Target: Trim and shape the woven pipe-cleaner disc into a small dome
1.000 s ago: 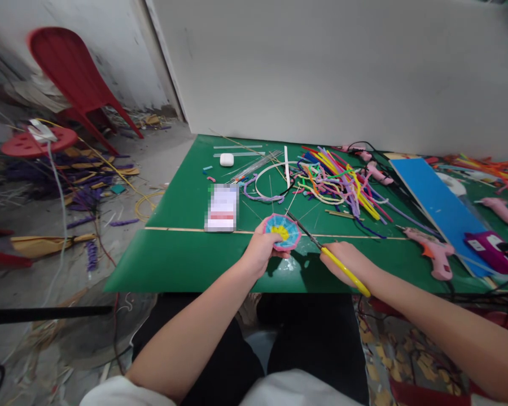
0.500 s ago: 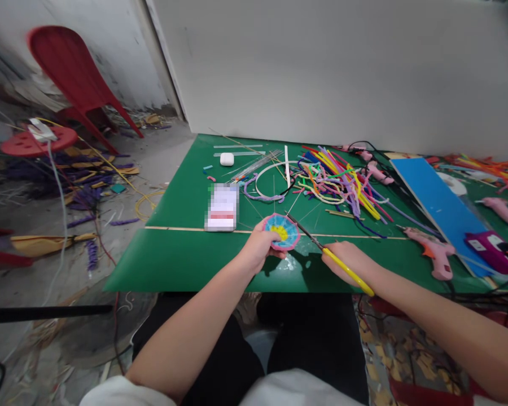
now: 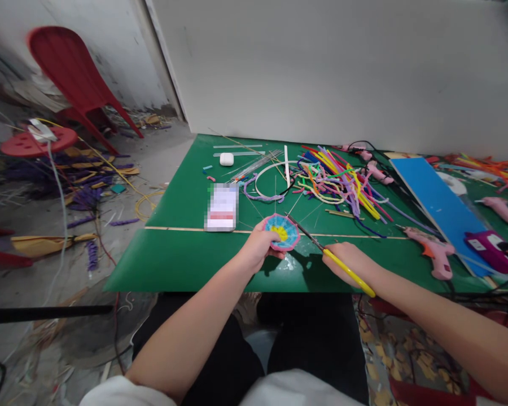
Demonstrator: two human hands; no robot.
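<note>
A round woven disc (image 3: 288, 238), yellow in the middle, then blue, with a pink rim, is pinched by my left hand (image 3: 256, 246), thumb on its face. Thin clear spokes stick out around it. Scissors with yellow handles (image 3: 347, 273) are in my right hand (image 3: 341, 259), its fingers closed round the grips. Their dark blades (image 3: 305, 232) reach up and left to the disc's upper right edge, close to a spoke. Whether the blades touch the spoke, I cannot tell. Both hands are above the near part of the green table (image 3: 182, 259).
Colourful pipe cleaners (image 3: 342, 180) lie heaped behind my right hand. A phone (image 3: 222, 208) and a white earbud case (image 3: 226, 159) lie to the left. On the right are a pink glue gun (image 3: 436, 254), a blue board (image 3: 438, 208) and a purple device (image 3: 493, 251).
Hardly anything differs. Both hands keep their hold on the disc and the scissors, in almost the same place.
</note>
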